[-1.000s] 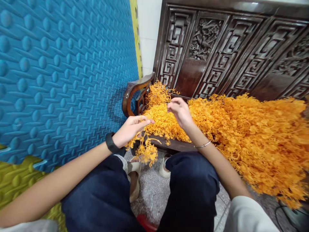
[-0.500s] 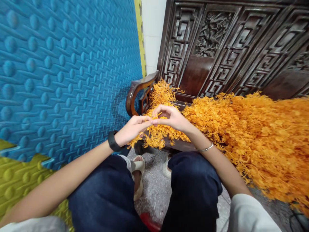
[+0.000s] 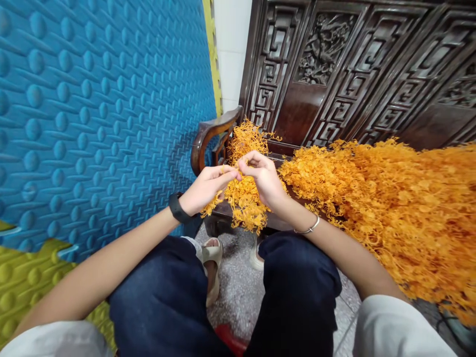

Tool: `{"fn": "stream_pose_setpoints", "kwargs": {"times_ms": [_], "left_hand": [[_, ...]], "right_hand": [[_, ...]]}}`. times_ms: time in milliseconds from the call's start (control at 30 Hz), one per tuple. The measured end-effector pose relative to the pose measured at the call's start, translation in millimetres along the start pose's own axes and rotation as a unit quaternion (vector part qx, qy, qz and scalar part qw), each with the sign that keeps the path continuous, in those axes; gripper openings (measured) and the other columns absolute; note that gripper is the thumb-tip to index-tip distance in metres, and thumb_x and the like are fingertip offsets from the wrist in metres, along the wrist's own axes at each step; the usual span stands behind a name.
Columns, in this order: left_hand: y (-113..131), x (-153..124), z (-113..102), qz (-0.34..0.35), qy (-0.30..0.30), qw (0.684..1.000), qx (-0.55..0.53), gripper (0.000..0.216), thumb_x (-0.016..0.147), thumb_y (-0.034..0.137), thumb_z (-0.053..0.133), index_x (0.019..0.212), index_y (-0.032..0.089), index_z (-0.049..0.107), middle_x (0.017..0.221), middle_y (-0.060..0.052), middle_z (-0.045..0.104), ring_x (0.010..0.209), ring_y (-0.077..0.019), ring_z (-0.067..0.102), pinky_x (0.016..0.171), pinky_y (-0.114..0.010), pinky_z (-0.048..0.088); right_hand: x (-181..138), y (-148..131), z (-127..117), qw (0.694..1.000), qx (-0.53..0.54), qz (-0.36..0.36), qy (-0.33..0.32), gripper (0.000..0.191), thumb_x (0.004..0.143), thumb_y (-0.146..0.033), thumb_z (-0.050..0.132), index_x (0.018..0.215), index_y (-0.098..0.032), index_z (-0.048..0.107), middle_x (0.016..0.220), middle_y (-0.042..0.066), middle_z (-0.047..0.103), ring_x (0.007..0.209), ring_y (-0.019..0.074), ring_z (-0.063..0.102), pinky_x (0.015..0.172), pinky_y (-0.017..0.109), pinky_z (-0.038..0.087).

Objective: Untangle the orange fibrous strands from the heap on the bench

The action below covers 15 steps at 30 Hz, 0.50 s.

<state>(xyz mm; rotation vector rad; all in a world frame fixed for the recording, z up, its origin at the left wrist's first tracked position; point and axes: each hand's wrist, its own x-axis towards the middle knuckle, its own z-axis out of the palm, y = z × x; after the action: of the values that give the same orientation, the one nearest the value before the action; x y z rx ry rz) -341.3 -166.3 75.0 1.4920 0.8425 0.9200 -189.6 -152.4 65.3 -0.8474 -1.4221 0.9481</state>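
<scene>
My left hand [image 3: 210, 187], with a black band at its wrist, has its thumb and fingers pinched together on a small orange plastic sprig, mostly hidden by the fingers. Close against it, my right hand [image 3: 265, 182] curls with thumb and forefinger pressed together at the same spot, holding part of the orange sprig. Below and behind both hands, a cluster of loose orange plastic sprigs [image 3: 247, 206] lies on the bench seat and hangs over its front edge. Exactly how the held bits join is too small to tell.
A dark carved wooden bench [image 3: 303, 106] stands ahead, its curved armrest [image 3: 199, 146] left of the hands. A large heap of orange sprigs [image 3: 390, 193] covers its right side. Blue foam matting [image 3: 92, 124] rises at left. My knees and sandals are below, over a speckled floor [image 3: 238, 292].
Both hands have risen slightly, and my right hand has tilted more upright, its fingertips still meeting those of my left. The view has shifted a little.
</scene>
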Motion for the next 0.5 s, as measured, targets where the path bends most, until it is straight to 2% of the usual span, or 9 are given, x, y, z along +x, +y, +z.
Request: {"fn": "stream_pose_setpoints", "kwargs": {"times_ms": [133, 233, 300, 333, 400, 433, 467, 500], "left_hand": [[2, 8, 6, 0.006, 0.008, 1.0, -0.024, 0.018, 0.08, 0.033, 0.059, 0.077, 0.016, 0.062, 0.043, 0.008, 0.032, 0.037, -0.0045, 0.027, 0.038, -0.018, 0.029], [2, 8, 6, -0.001, 0.01, 0.999, -0.039, 0.018, 0.078, 0.034, 0.062, 0.076, 0.016, 0.062, 0.041, 0.009, 0.03, 0.035, -0.0041, 0.026, 0.037, -0.018, 0.029], [1, 1, 3, -0.022, -0.002, 0.999, -0.035, 0.02, 0.077, 0.036, 0.063, 0.074, 0.016, 0.062, 0.04, 0.009, 0.03, 0.034, -0.0043, 0.026, 0.036, -0.018, 0.029], [1, -5, 0, -0.033, -0.011, 0.999, -0.028, 0.021, 0.076, 0.037, 0.064, 0.073, 0.016, 0.062, 0.04, 0.009, 0.031, 0.034, -0.0045, 0.027, 0.036, -0.019, 0.029], [2, -17, -7, -0.044, -0.021, 0.999, -0.009, 0.023, 0.077, 0.038, 0.063, 0.074, 0.015, 0.063, 0.041, 0.008, 0.034, 0.034, -0.0049, 0.03, 0.036, -0.019, 0.028], [2, -23, -10, -0.044, -0.017, 0.999, -0.005, 0.024, 0.078, 0.038, 0.062, 0.076, 0.015, 0.063, 0.042, 0.008, 0.034, 0.035, -0.005, 0.031, 0.036, -0.019, 0.027], [3, -27, -12, -0.046, -0.017, 0.999, -0.001, 0.024, 0.079, 0.038, 0.061, 0.078, 0.014, 0.064, 0.042, 0.008, 0.034, 0.036, -0.005, 0.032, 0.037, -0.018, 0.026], [3, -30, -14, -0.047, -0.02, 0.999, 0.003, 0.024, 0.08, 0.037, 0.059, 0.08, 0.014, 0.064, 0.043, 0.008, 0.033, 0.036, -0.0049, 0.032, 0.038, -0.018, 0.026]], "right_hand": [[1, 4, 7, 0.999, 0.02, 0.024, 0.018, 0.014, 0.074, -0.024, 0.059, 0.069, -0.02, 0.046, 0.07, -0.001, 0.053, 0.062, 0.01, 0.048, 0.064, 0.029, 0.042], [15, 4, -7, 0.998, 0.024, 0.033, 0.038, 0.013, 0.073, -0.024, 0.058, 0.069, -0.02, 0.046, 0.072, 0.0, 0.055, 0.063, 0.0107, 0.05, 0.062, 0.029, 0.042], [31, 5, -35, 0.993, 0.029, 0.018, 0.111, 0.014, 0.073, -0.023, 0.057, 0.067, -0.02, 0.045, 0.075, 0.0, 0.056, 0.066, 0.0107, 0.052, 0.062, 0.027, 0.043], [39, 6, -54, 0.984, 0.036, 0.012, 0.176, 0.016, 0.073, -0.023, 0.057, 0.065, -0.02, 0.043, 0.074, -0.001, 0.056, 0.066, 0.0098, 0.052, 0.061, 0.026, 0.042], [50, 13, -91, 0.947, 0.054, 0.011, 0.317, 0.019, 0.075, -0.027, 0.057, 0.066, -0.02, 0.041, 0.069, -0.003, 0.053, 0.061, 0.0077, 0.05, 0.058, 0.022, 0.04], [52, 20, -106, 0.93, 0.061, 0.013, 0.363, 0.02, 0.075, -0.029, 0.058, 0.067, -0.021, 0.042, 0.068, -0.005, 0.052, 0.058, 0.0066, 0.049, 0.056, 0.02, 0.039], [51, 28, -117, 0.917, 0.069, 0.027, 0.391, 0.019, 0.074, -0.029, 0.059, 0.068, -0.02, 0.043, 0.066, -0.006, 0.051, 0.055, 0.0056, 0.047, 0.053, 0.019, 0.037], [49, 38, -123, 0.915, 0.078, 0.068, 0.389, 0.018, 0.073, -0.028, 0.061, 0.069, -0.02, 0.045, 0.065, -0.006, 0.051, 0.054, 0.0054, 0.048, 0.053, 0.019, 0.037]]}}
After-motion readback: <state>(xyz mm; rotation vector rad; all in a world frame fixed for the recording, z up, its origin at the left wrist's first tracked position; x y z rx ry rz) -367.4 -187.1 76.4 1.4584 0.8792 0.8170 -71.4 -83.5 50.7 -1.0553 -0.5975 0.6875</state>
